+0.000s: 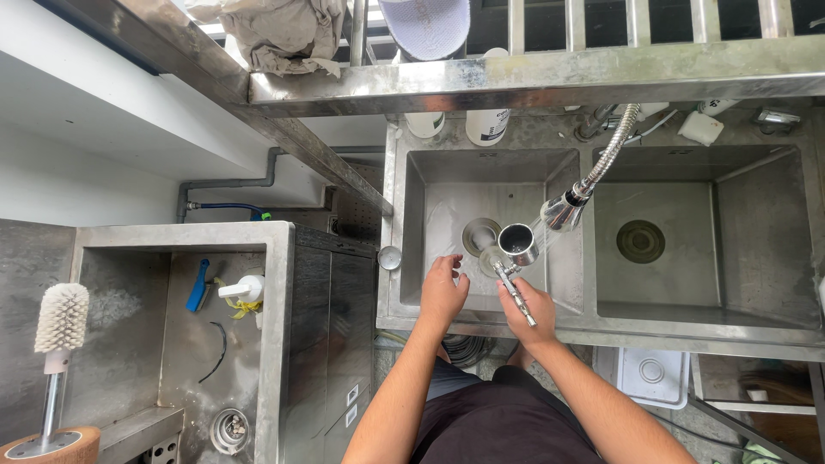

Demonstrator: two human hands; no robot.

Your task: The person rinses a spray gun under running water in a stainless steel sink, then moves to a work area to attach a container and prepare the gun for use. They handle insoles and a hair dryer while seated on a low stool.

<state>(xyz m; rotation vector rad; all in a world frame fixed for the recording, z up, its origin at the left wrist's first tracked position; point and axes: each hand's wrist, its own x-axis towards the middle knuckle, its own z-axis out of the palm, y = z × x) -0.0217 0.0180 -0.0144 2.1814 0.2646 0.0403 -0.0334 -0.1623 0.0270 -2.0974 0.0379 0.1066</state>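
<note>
Frame centre: right hand [526, 308] clenched around handle of metal cup [518, 244] under spray faucet [567, 209]; left hand [442, 290] open, fingers spread, empty.

A white bristle brush [61, 318] stands upright on a metal stem at the far left, beside a steel trough that holds a blue-handled tool [198, 286], a white pump bottle [243, 290] and a round drain [229, 430]. The right-hand sink basin [756, 223] has a dark round drain [640, 241], and two white bottles [486, 125] stand behind the left basin. On the steel shelf [550, 77] above lie a crumpled grey cloth [284, 30] and an upturned pale bowl [424, 26].
</note>
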